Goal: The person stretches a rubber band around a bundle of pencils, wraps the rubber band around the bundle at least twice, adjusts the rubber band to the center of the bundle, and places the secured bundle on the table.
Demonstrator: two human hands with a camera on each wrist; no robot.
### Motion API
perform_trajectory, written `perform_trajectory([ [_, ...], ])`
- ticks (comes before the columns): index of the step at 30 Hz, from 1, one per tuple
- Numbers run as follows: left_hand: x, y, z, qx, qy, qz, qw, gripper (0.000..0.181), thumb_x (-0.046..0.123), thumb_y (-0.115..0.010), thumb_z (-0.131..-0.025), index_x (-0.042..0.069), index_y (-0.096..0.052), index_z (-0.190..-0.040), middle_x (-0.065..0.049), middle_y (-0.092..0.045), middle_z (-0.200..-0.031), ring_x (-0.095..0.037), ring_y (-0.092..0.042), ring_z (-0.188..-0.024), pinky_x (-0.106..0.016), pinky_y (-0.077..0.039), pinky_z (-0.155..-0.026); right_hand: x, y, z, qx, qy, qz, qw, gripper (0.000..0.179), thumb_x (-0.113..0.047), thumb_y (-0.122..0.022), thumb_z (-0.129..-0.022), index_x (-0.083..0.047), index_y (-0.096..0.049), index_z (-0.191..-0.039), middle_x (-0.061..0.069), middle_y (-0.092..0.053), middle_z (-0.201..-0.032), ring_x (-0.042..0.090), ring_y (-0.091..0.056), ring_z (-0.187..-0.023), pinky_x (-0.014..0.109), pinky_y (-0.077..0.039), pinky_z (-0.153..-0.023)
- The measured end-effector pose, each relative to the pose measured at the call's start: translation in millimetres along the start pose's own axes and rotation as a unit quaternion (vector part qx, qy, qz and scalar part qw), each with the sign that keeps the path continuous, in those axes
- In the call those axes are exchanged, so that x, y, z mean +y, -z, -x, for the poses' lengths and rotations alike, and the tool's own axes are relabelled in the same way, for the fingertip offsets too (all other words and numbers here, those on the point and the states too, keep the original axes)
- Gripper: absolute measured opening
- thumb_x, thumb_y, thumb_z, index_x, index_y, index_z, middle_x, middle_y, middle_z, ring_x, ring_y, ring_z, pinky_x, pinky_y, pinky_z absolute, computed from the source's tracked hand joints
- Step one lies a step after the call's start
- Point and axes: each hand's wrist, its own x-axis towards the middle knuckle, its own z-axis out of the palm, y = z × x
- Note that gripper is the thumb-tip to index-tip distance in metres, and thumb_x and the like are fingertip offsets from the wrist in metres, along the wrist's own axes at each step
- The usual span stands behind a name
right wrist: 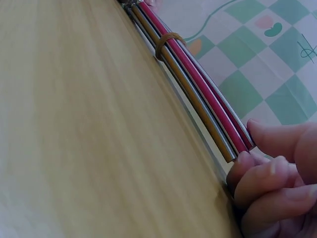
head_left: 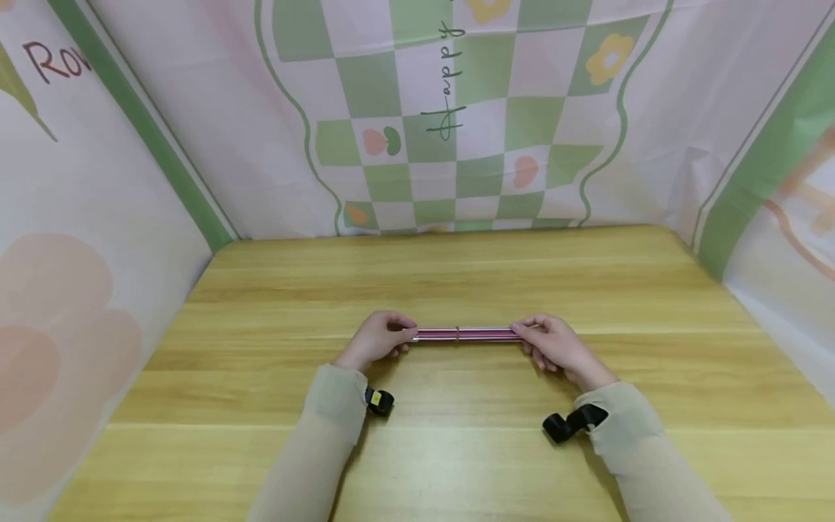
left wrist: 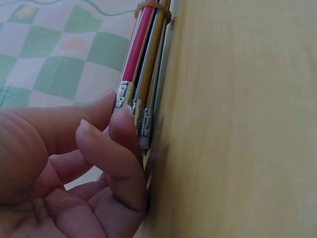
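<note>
A bundle of pencils (head_left: 485, 334), pink and yellow with silver stripes, lies crosswise between the two hands in the head view. A brown rubber band (head_left: 457, 333) is wrapped around its middle. My left hand (head_left: 378, 338) pinches the left end between thumb and fingers. In the left wrist view, metal ferrules (left wrist: 145, 121) with erasers show at that end, partly hidden by the fingertips. My right hand (head_left: 556, 346) pinches the opposite end, where the flat, unsharpened pencil ends (right wrist: 231, 158) show in the right wrist view. The bundle is close over the tabletop.
The wooden table (head_left: 457, 275) extends around both hands. Behind it hangs a printed cloth (head_left: 430, 174) with green checks, and more cloth stands along the left and right sides. A black wrist camera (head_left: 380, 401) sits on the left sleeve, another camera (head_left: 566, 426) on the right.
</note>
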Motion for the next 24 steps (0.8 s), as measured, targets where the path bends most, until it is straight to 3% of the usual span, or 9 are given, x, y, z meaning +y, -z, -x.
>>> perform_trajectory([
  [15, -1.1, 3.8, 0.2, 0.01, 0.014, 0.021, 0.9996, 0.026, 0.019, -0.065, -0.097, 0.001, -0.067, -0.115, -0.007, -0.067, -0.091, -0.012, -0.061, -0.072, -0.021, -0.053, -0.062, -2.5, 0.5, -0.3, 0.01, -0.012, -0.012, 0.9998, 0.05, -0.035, -0.053, -0.103, 0.006, -0.05, -0.131, -0.004, -0.05, -0.065, 0.004, -0.042, -0.043, 0.02, -0.036, -0.038],
  [24, 0.2, 8.5, 0.6, 0.02, 0.012, 0.002, 0.9997, 0.028, 0.022, -0.062, -0.099, 0.001, -0.066, -0.117, -0.009, -0.066, -0.094, -0.014, -0.06, -0.073, -0.022, -0.054, -0.064, -6.4, 4.1, 0.9, 0.017, -0.022, -0.038, 0.9989, 0.056, -0.037, -0.054, -0.102, 0.007, -0.045, -0.136, -0.006, -0.051, -0.065, 0.003, -0.044, -0.046, 0.019, -0.038, -0.041],
])
